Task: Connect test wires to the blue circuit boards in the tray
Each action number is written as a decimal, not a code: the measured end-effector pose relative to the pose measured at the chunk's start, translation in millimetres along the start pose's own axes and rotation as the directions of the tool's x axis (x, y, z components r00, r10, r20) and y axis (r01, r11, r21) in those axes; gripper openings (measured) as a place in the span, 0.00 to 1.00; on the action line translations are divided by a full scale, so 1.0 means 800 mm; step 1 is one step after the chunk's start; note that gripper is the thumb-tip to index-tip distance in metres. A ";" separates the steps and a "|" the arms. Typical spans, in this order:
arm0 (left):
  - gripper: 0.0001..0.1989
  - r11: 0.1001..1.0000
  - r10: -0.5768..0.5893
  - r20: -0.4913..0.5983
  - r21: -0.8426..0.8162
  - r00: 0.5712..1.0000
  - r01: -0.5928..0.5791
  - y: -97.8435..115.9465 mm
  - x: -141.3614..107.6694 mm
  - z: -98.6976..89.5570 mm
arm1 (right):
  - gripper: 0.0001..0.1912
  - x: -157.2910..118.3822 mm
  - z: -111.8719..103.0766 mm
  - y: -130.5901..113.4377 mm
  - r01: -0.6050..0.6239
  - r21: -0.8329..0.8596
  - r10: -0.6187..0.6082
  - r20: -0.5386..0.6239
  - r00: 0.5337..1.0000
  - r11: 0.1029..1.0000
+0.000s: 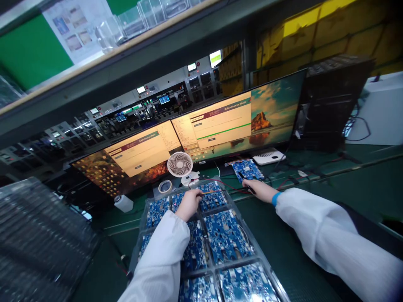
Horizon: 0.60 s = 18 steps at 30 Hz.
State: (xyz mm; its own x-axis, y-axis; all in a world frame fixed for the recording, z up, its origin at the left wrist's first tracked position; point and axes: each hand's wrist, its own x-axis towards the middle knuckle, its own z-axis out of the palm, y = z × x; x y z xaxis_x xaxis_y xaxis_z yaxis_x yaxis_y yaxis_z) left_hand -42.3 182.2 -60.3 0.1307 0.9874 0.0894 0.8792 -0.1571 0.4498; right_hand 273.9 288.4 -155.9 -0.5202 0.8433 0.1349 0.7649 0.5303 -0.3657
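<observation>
Left hand [189, 204] resting on blue circuit board [211, 198] at far end of clear plastic compartment tray [263, 268], fingers curled, grip impossible to tell. Right hand [258, 188] on green tabletop [283, 251] just past tray, fingers closed on thin dark cable [244, 179] running to separate blue circuit board [247, 169]. Small white desk fan [179, 164] and two wide monitors [220, 126] behind.

The left hand [189, 204] hides the circuit board [211, 200] beneath it, and text on the monitors [220, 126] is too small to read.
</observation>
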 end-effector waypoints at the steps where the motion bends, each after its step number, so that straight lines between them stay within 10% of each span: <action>1: 0.13 1.000 -0.001 0.002 0.002 1.000 0.001 -0.001 0.004 0.003 | 0.18 -0.001 -0.004 0.005 -0.001 -0.015 0.001 -0.019 1.000 1.000; 18: 0.06 0.990 -0.062 -0.110 -0.133 0.992 0.047 0.011 0.058 0.078 | 0.17 -0.042 -0.030 0.042 -0.136 -0.230 0.092 -0.190 0.977 0.964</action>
State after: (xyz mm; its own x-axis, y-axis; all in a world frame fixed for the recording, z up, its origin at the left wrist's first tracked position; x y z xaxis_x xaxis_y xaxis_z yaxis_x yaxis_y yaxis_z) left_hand 0.2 227.5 -107.9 0.0254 0.9870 0.1584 0.8157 -0.1120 0.5675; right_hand 326.1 280.1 -150.7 -0.3658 0.8898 0.2730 0.8950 0.4167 -0.1590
